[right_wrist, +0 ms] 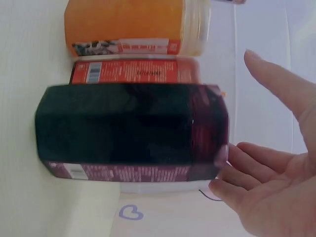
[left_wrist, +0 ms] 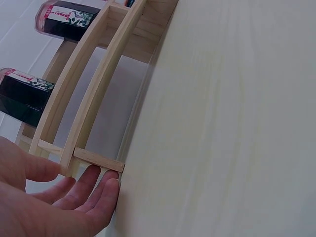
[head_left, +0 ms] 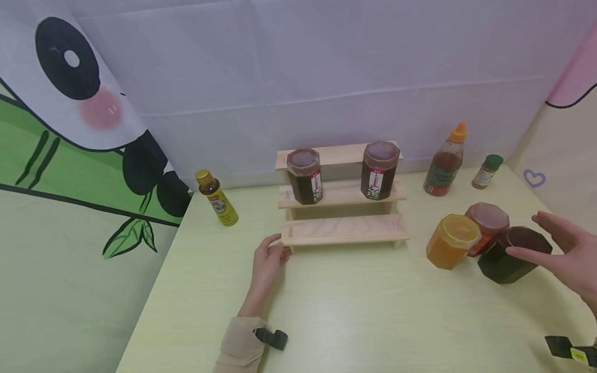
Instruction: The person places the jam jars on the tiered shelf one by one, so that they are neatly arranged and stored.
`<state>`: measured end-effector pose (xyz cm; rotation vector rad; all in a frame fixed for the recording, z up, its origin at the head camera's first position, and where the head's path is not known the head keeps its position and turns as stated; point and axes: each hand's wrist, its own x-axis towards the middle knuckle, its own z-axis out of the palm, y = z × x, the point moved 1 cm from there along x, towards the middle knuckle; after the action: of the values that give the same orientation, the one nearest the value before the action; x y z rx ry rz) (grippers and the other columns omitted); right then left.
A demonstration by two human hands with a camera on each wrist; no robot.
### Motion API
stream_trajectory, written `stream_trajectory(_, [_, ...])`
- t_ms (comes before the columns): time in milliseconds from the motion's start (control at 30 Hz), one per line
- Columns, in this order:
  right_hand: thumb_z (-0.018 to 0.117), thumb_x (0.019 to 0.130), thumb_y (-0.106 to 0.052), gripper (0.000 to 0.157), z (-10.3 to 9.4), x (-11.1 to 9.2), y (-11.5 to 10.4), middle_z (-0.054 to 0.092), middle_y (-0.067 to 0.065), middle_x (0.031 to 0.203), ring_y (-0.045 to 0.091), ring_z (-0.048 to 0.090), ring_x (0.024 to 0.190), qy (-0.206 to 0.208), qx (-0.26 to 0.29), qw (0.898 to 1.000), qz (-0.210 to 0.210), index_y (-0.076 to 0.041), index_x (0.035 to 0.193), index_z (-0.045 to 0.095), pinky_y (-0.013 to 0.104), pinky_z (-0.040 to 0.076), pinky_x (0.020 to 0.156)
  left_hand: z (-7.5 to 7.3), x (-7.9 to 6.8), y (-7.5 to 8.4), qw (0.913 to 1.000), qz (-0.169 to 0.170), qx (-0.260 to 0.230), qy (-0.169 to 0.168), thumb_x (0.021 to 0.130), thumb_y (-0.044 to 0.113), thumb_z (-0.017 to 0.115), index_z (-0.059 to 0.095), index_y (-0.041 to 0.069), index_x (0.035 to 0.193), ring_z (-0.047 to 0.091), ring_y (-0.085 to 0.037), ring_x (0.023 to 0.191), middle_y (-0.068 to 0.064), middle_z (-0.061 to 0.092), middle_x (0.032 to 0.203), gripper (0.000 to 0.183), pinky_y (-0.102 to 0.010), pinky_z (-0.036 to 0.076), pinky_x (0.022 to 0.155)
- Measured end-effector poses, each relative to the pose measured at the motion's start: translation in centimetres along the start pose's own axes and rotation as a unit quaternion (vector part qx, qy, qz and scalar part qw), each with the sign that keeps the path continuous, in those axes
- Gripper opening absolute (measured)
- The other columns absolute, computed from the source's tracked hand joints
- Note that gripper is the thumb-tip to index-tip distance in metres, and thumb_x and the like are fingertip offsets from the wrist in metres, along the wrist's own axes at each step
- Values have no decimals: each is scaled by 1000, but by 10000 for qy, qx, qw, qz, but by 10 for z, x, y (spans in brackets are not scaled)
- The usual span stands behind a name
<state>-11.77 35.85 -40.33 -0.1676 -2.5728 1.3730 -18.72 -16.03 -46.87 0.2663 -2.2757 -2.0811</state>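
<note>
A three-step wooden rack [head_left: 345, 230] stands at the back of the table. My left hand [head_left: 268, 263] holds its lowest step at the left end. In the left wrist view the thumb is at the step's edge and the curled fingers [left_wrist: 106, 190] lie against the end piece. Two dark jars, a left one [head_left: 305, 178] and a right one [head_left: 381, 173], stand on the middle step. My right hand [head_left: 571, 251] is spread beside a dark-filled jar [head_left: 506, 261], fingertips close to its lid [right_wrist: 210, 128] in the right wrist view.
Next to that jar stand an orange-filled jar [head_left: 448, 248] and a red-labelled jar [head_left: 487, 220]. Behind them are an orange-capped squeeze bottle [head_left: 443, 168] and a small green-capped bottle [head_left: 486, 172]. Left of the rack stands a yellow-capped bottle [head_left: 219, 202]. A printed cloth [head_left: 261, 62] hangs behind the table.
</note>
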Motion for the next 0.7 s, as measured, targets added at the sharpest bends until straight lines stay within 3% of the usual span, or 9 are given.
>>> stream_trajectory(200, [74,85,-11,88,-3,0,12,25,-10,152,-6,15,133,-28,93,9998,164,-12,153,17,-1,18,95,0,0,1,10000,11,-33,20,100,8,48,52,-1,128,64,-38,96,-24,65,105,30,-46,53,84])
stream_trajectory(333, [74,84,-6,88,-3,1,22,36,-17,140,-7,23,130,-46,277,9996,96,-8,152,18,2,21,96,1,0,0,10000,-17,-44,29,99,8,48,52,-1,128,64,-36,96,-24,65,105,30,-45,53,84])
stream_trajectory(567, [74,81,3,88,-2,-1,37,43,-25,126,-13,35,119,-79,607,9981,16,-3,151,20,4,26,96,1,1,-1,10000,-15,-37,35,99,8,49,53,-1,127,65,-36,95,-23,66,104,30,-43,54,82])
stream_trajectory(700, [75,76,9,83,-1,-1,39,50,-29,113,-18,45,105,-97,911,9957,-126,-16,146,37,1,35,86,1,1,0,10000,-21,-80,43,99,7,49,52,-1,127,64,-37,95,-23,66,104,30,-44,54,83])
